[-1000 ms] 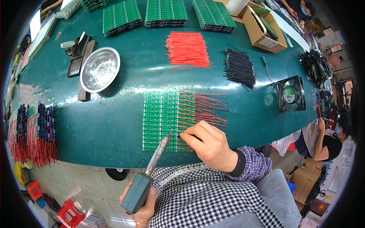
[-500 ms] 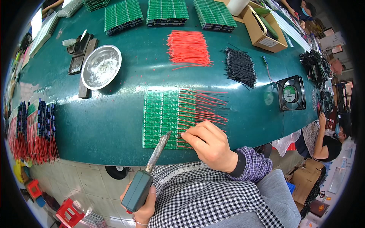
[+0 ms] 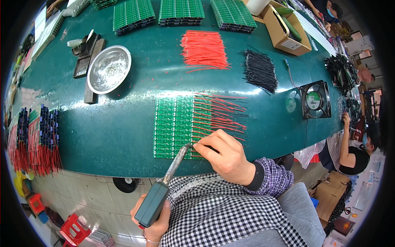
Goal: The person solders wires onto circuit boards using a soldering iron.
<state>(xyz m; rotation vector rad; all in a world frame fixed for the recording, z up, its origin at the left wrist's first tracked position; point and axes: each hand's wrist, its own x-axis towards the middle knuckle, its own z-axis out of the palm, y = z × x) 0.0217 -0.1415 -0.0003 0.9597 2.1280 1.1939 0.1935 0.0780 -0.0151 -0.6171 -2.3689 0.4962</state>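
Seen from above, going left to right: bundles of finished boards with red leads (image 3: 35, 140) lie at the green worktop (image 3: 103, 127) edge; a steel bowl (image 3: 109, 68) sits further back; the left hand (image 3: 154, 220), grip clamped on a soldering iron (image 3: 164, 185), angles its tip up to the green circuit board panel (image 3: 181, 123) near the front edge; the right hand (image 3: 226, 158), fingers pinched together on a wire, steadies it at the tip, likely for joining; a small fan (image 3: 314, 99) sits right.
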